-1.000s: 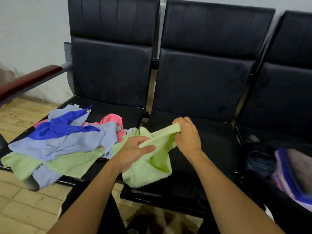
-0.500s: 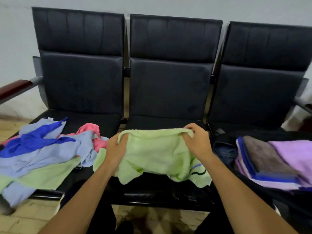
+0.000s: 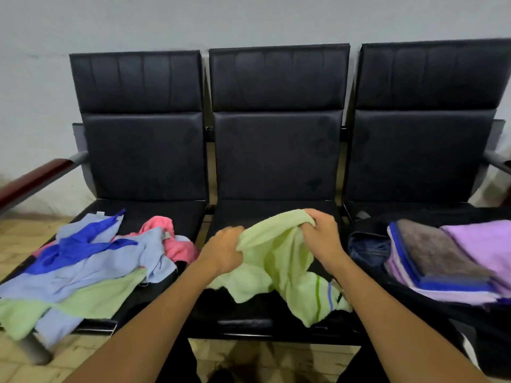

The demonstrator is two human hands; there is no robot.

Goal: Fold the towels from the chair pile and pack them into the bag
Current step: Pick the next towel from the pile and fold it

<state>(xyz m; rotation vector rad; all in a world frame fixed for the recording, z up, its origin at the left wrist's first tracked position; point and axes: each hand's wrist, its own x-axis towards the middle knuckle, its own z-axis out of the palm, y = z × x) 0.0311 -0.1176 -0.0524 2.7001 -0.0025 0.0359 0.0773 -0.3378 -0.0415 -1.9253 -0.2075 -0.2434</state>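
A light green towel (image 3: 279,261) with green and blue stripes at one end hangs crumpled over the middle seat (image 3: 265,214). My left hand (image 3: 225,248) grips its upper left edge. My right hand (image 3: 320,233) grips the upper edge on the right. A loose pile of towels (image 3: 91,261) in pale blue, royal blue, pink and green lies on the left seat. On the right seat an open black bag (image 3: 365,241) holds folded towels (image 3: 453,258) in purple, brown and blue.
Three black chairs joined in a row stand against a pale wall. A dark red armrest (image 3: 36,175) juts out at the left. A second armrest (image 3: 497,161) shows at the right edge. Beige tiled floor (image 3: 19,233) lies below.
The towel was stretched flat between my hands; now my hands are closer together and the towel sags bunched between them. The view has pulled back and shifted right.
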